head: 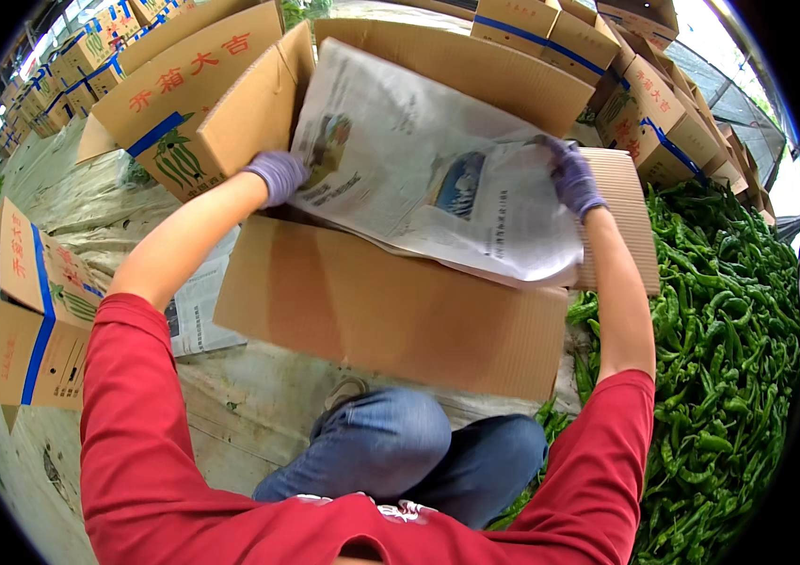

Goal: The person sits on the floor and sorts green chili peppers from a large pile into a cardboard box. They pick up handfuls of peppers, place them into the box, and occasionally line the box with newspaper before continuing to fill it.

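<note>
Before me stands an open corrugated cardboard box point(400, 311), its flaps spread outward. Sheets of newspaper point(386, 148) lie across its opening, slightly tilted and curling at the lower right corner. My left hand point(278, 178), in a purple knit glove, grips their left edge beside the box's left flap point(262, 106). On the far side, my right hand point(573, 175), gloved the same way, pinches the upper right edge above the right flap point(619, 212). The fingertips of both hands are partly hidden, and the paper covers most of the box's inside.
Green peppers point(718, 339) are heaped at my right. A printed carton point(40, 318) with blue tape stands at left, near another newspaper point(206, 304) on the pale ground sheet point(245, 424). More cartons point(654, 106) are stacked at the back right; another point(181, 92) adjoins the box's left.
</note>
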### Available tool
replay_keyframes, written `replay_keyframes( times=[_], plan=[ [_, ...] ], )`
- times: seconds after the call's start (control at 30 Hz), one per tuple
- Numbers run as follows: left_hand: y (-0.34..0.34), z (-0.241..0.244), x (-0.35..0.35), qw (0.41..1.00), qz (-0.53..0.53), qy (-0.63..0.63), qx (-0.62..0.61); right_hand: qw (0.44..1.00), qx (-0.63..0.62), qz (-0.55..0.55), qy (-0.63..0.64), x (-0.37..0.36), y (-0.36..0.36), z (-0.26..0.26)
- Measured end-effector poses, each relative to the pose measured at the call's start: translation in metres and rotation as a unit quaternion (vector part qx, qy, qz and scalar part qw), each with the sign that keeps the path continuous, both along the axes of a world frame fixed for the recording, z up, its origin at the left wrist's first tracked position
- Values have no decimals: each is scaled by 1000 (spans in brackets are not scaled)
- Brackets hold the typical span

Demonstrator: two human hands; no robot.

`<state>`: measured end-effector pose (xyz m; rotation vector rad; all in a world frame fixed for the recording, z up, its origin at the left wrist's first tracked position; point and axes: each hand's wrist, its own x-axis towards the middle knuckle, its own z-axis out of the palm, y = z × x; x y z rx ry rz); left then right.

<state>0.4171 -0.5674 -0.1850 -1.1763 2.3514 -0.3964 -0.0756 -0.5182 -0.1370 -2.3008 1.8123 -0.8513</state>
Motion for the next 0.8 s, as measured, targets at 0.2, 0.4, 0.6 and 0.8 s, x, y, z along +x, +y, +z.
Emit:
replay_keyframes(
  times=[0.2,0.4,0.6,0.8],
  plan=[
    [-80,-194,-17,968,-101,-167,158,938,221,-9,266,-19,-121,-156],
    [-74,-238,-55,937,-88,-192,280,835,370,27,407,-15,-104,-225],
    [-54,-189,-95,922,1,-175,346,844,462,-13,273,29,-100,-199],
    [34,24,-224,768,-83,234,591,996,-35,31,70,38,84,40]
  ],
)
